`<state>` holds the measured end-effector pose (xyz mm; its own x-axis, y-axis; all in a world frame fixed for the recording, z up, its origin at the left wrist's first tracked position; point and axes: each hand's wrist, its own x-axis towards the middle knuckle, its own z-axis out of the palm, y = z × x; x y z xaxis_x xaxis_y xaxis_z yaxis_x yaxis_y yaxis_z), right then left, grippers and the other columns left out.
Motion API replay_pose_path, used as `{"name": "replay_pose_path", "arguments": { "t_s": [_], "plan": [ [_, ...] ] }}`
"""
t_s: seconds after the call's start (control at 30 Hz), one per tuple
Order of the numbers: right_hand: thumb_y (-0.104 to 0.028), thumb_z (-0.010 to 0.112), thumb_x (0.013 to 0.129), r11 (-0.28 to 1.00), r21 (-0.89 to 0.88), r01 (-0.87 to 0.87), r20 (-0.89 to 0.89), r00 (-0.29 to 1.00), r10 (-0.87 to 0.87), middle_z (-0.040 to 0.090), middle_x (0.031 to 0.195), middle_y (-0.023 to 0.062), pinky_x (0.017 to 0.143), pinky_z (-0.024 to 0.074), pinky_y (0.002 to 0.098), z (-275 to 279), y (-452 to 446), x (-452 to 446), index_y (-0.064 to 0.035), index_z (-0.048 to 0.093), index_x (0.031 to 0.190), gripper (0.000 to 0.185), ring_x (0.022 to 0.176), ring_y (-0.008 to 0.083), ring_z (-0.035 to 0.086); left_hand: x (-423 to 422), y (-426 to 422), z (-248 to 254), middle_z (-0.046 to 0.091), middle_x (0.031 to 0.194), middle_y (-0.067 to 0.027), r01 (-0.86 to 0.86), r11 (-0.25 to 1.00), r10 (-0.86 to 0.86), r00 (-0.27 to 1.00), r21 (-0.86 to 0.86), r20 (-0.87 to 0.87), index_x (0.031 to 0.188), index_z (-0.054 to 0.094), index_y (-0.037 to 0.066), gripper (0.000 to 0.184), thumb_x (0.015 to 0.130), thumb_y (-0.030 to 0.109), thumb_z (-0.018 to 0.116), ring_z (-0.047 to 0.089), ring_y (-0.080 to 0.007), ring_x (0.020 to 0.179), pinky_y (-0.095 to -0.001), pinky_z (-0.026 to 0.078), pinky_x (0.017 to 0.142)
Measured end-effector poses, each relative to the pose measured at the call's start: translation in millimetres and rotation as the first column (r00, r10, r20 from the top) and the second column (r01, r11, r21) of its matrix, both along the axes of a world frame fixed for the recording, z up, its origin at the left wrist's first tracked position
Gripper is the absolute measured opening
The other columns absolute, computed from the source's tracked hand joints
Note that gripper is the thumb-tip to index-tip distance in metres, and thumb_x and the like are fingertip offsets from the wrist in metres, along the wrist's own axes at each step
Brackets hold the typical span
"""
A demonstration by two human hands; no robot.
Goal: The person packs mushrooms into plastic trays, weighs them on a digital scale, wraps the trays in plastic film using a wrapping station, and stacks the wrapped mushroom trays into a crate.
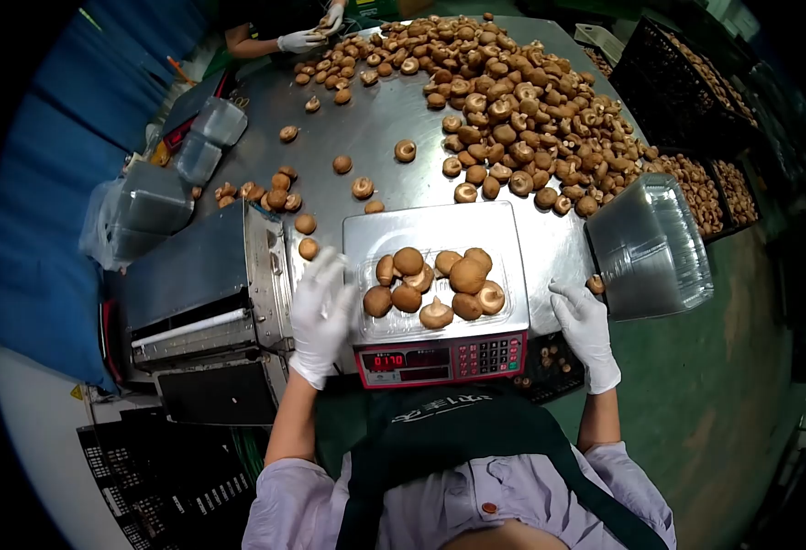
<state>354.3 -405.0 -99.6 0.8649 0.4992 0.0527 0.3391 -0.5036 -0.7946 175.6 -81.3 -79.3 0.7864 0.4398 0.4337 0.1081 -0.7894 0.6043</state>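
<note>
A digital scale (421, 216) with a red front panel stands before me, its red display reading about 0170. On its plate lies a clear plastic tray (401, 323) holding several brown mushrooms (467, 275). My left hand (319, 321), in a white glove and slightly blurred, hovers at the scale's left edge with fingers apart. Just beyond its fingertips sits a loose mushroom (309, 248). To the right of the scale, my gloved right hand (586, 335) has its fingers stretched out and nothing visible in them. Another small mushroom (596, 284) lies close to its fingertips.
A large mushroom pile (522, 110) covers the back right of the metal table (265, 137). Stacked clear trays (651, 247) stand at right, more trays (151, 211) at left. A wrapping machine (192, 275) flanks the scale. Across the table are another person's gloved hands (302, 41). Crates (687, 82) stand at right.
</note>
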Motion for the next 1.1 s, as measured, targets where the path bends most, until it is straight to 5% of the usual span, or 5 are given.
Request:
{"name": "replay_pose_path", "arguments": {
  "t_s": [0.2, 0.7, 1.0, 1.03, 1.1],
  "plan": [
    [-0.011, 0.063, 0.084, 0.998, 0.004, -0.059, 0.081, 0.995, 0.059, 0.066, 0.102, 0.0166, 0.084, 0.0478, 0.0320, -8, 10, 1, -0.0009, 0.065, 0.103, 0.021, 0.096, 0.0264, 0.063, -16, 25, 2, 0.059, 0.119, -0.0138, -0.177, 0.979, 0.178, 0.984, -0.097, 0.003, 0.110, 0.062, 0.003, 0.027, 0.084, 0.007, 0.062, 0.056, -0.0255, 0.112, -0.0336, 0.041, 0.096],
    [-0.014, 0.060, 0.089, 0.998, -0.028, -0.054, 0.107, 0.993, 0.057, 0.067, 0.099, 0.0132, 0.081, 0.0487, 0.0274, -9, 23, 4, -0.0002, 0.065, 0.106, 0.023, 0.092, 0.0183, 0.064, -17, 31, -18, 0.057, 0.120, -0.0133, -0.103, 0.965, 0.089, 0.994, -0.240, -0.066, 0.114, 0.061, 0.004, 0.030, 0.084, 0.008, 0.061, 0.055, -0.0259, 0.113, -0.0324, 0.040, 0.098],
    [-0.027, 0.060, 0.086, 0.991, -0.126, 0.035, -0.115, 0.992, -0.050, 0.070, 0.086, 0.0128, 0.072, 0.0511, 0.0290, -19, 46, 24, -0.0037, 0.065, 0.107, 0.032, 0.076, 0.0209, 0.068, -1, 26, -41, 0.065, 0.099, -0.0207, -0.219, 0.926, 0.064, 0.893, -0.308, -0.445, 0.117, 0.058, 0.003, 0.039, 0.087, 0.027, 0.056, 0.063, -0.0319, 0.090, -0.0343, 0.047, 0.083],
    [-0.028, 0.060, 0.085, 0.979, -0.202, 0.013, -0.200, 0.978, -0.054, 0.069, 0.080, 0.0111, 0.069, 0.0510, 0.0288, -16, 54, 25, -0.0036, 0.067, 0.103, 0.031, 0.072, 0.0196, 0.067, 0, 32, -69, 0.065, 0.100, -0.0219, -0.229, 0.864, 0.013, 0.901, -0.449, -0.434, 0.114, 0.060, 0.002, 0.037, 0.088, 0.027, 0.054, 0.062, -0.0338, 0.094, -0.0358, 0.047, 0.083],
    [-0.029, 0.059, 0.085, 0.963, -0.268, -0.018, -0.277, 0.959, -0.060, 0.069, 0.074, 0.0094, 0.066, 0.0509, 0.0285, -17, 62, 26, -0.0035, 0.068, 0.098, 0.031, 0.068, 0.0184, 0.067, 5, 26, -70, 0.067, 0.089, -0.0177, -0.235, 0.830, -0.023, 0.891, -0.505, -0.453, 0.110, 0.061, 0.001, 0.032, 0.089, 0.024, 0.054, 0.065, -0.0272, 0.079, -0.0340, 0.050, 0.073]
  ]
}}
